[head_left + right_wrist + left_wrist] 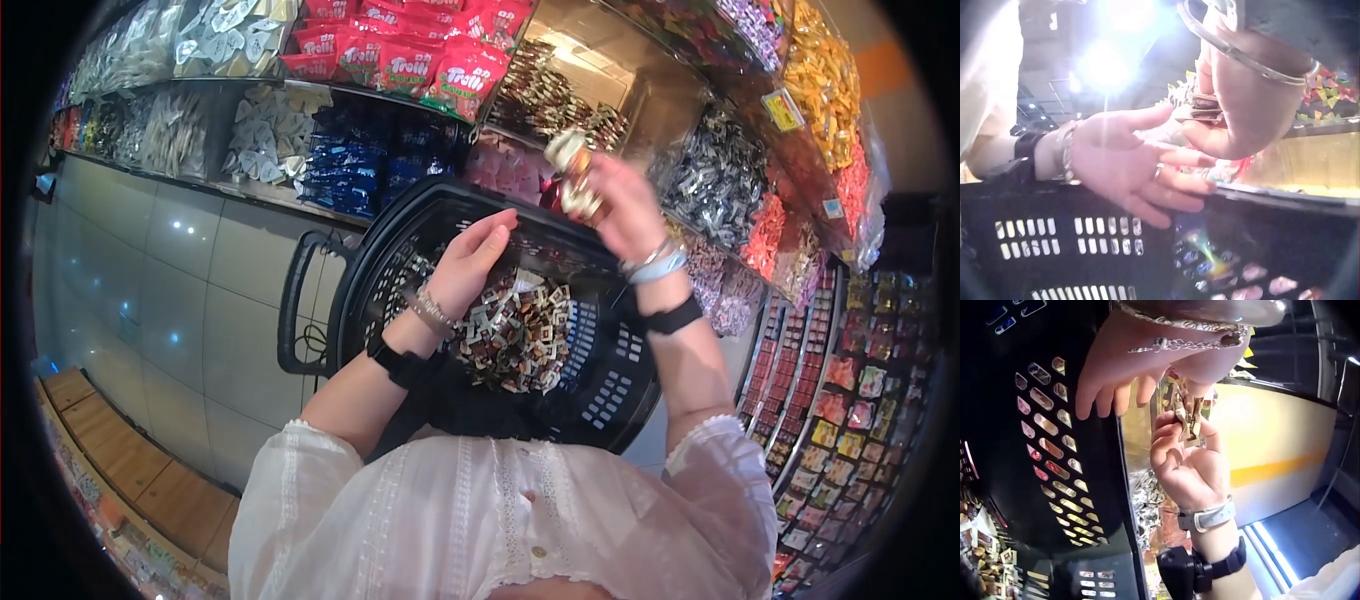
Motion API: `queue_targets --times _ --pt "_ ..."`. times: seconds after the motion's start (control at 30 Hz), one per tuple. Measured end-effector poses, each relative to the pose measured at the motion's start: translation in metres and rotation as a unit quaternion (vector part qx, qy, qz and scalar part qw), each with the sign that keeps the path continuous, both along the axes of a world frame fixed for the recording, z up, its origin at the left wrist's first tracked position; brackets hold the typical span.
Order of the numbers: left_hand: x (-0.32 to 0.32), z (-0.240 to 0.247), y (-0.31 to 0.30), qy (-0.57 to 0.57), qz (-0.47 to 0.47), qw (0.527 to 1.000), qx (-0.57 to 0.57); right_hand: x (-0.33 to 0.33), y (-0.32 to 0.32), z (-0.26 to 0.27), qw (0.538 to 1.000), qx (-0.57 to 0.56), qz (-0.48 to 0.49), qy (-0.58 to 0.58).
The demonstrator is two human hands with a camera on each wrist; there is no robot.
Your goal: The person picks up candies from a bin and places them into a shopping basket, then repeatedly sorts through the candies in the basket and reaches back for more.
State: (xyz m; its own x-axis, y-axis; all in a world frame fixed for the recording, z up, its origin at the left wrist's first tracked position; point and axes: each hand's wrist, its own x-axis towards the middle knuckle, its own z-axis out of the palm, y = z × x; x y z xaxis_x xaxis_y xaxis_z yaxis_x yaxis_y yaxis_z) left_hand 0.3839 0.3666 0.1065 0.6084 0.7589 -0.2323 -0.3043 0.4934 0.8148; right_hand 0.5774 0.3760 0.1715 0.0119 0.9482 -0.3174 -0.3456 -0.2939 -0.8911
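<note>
A black shopping basket (610,375) stands before me, a heap of small brown-and-cream wrapped candies (515,335) lying inside it. Above its far right rim, my right hand (628,212) grips a few wrapped candies (572,168). In the left wrist view these candies (1190,419) stick up between the thumb and fingers. My left hand (468,262) hovers over the left part of the basket with its fingers extended, holding nothing. The right wrist view shows the left hand (1129,156) with palm turned and fingers spread, close to the right hand.
Past the basket, a bin of brown-and-gold wrapped candies (545,95) adjoins red Trolli bags (410,60). Blue packets (350,155) lie lower left, silver-wrapped candies (710,170) to the right. Racks of small packs (850,400) line the right side. Tiled floor (240,320) extends left.
</note>
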Motion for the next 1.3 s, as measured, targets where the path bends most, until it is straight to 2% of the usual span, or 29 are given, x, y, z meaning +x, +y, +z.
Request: queue_targets --times 0.07,0.1,0.13,0.17,0.2,0.27,0.3,0.33,0.4,0.5,0.6,0.67,0.7,0.8,0.87,0.93,1.0,1.07,1.1,1.13,1.2,1.23,1.27,1.3 --pt "-0.005 -0.002 0.005 0.036 0.036 0.997 -0.051 0.031 0.055 0.004 0.977 0.132 -0.02 -0.164" --pt "-0.006 -0.002 0.007 0.035 0.058 0.994 -0.082 0.057 0.091 -0.004 0.942 0.14 -0.023 -0.305" --pt "-0.007 -0.004 0.007 0.033 0.06 0.994 -0.082 0.077 0.124 -0.014 0.886 0.146 -0.025 -0.439" --pt "-0.009 -0.005 0.009 0.023 0.075 0.989 -0.126 0.082 0.147 -0.021 0.804 0.186 -0.06 -0.562" --pt "-0.01 -0.006 0.011 0.012 0.089 0.982 -0.167 0.085 0.166 -0.026 0.701 0.223 -0.096 -0.671" --pt "-0.015 -0.005 0.015 -0.001 0.106 0.978 -0.178 0.091 0.196 -0.038 0.654 0.203 -0.053 -0.727" --pt "-0.019 -0.003 0.018 -0.033 0.109 0.971 -0.212 0.097 0.21 -0.049 0.623 0.218 -0.036 -0.75" --pt "-0.023 -0.002 0.024 -0.063 0.111 0.961 -0.246 0.098 0.224 -0.059 0.623 0.221 -0.033 -0.749" --pt "-0.034 -0.002 0.036 -0.139 0.123 0.938 -0.293 0.097 0.243 -0.08 0.564 0.189 -0.017 -0.803" --pt "-0.047 -0.007 0.047 -0.238 0.17 0.92 -0.261 0.096 0.268 -0.111 0.551 0.207 -0.02 -0.808" --pt "-0.049 -0.009 0.05 -0.255 0.191 0.917 -0.242 0.1 0.285 -0.137 0.543 0.233 -0.035 -0.806" --pt "-0.048 -0.009 0.05 -0.247 0.191 0.917 -0.247 0.097 0.289 -0.143 0.566 0.152 -0.01 -0.811" --pt "-0.047 -0.009 0.05 -0.244 0.187 0.92 -0.242 0.097 0.288 -0.142 0.6 0.094 0.027 -0.794" --pt "-0.045 -0.009 0.049 -0.232 0.178 0.929 -0.226 0.107 0.29 -0.15 0.619 0.116 0.068 -0.774" --pt "-0.042 -0.007 0.047 -0.225 0.172 0.934 -0.217 0.11 0.29 -0.15 0.62 0.087 0.081 -0.775" --pt "-0.04 0.0 0.046 -0.214 0.062 0.968 -0.111 0.109 0.286 -0.146 0.571 0.126 0.085 -0.807" --pt "-0.038 0.003 0.042 -0.186 -0.005 0.977 -0.101 0.114 0.286 -0.147 0.588 0.09 0.108 -0.797" --pt "-0.035 0.002 0.039 -0.176 -0.065 0.979 -0.077 0.125 0.291 -0.161 0.542 0.121 0.126 -0.822" --pt "-0.033 0.004 0.038 -0.159 -0.105 0.981 -0.035 0.108 0.276 -0.132 0.579 0.068 0.142 -0.8" --pt "-0.031 0.005 0.039 -0.094 -0.165 0.98 0.06 0.105 0.265 -0.12 0.58 0.068 0.138 -0.8" --pt "-0.02 0.004 0.036 0.029 -0.253 0.946 0.2 0.102 0.253 -0.098 0.643 0.054 0.135 -0.752" --pt "-0.013 -0.001 0.027 0.08 -0.257 0.934 0.233 0.107 0.246 -0.094 0.631 0.092 0.121 -0.761" --pt "-0.008 -0.015 0.017 0.141 -0.251 0.904 0.315 0.116 0.239 -0.085 0.632 0.094 0.115 -0.761" --pt "-0.004 -0.027 0.01 0.231 -0.291 0.865 0.336 0.118 0.223 -0.069 0.631 0.123 0.132 -0.755"
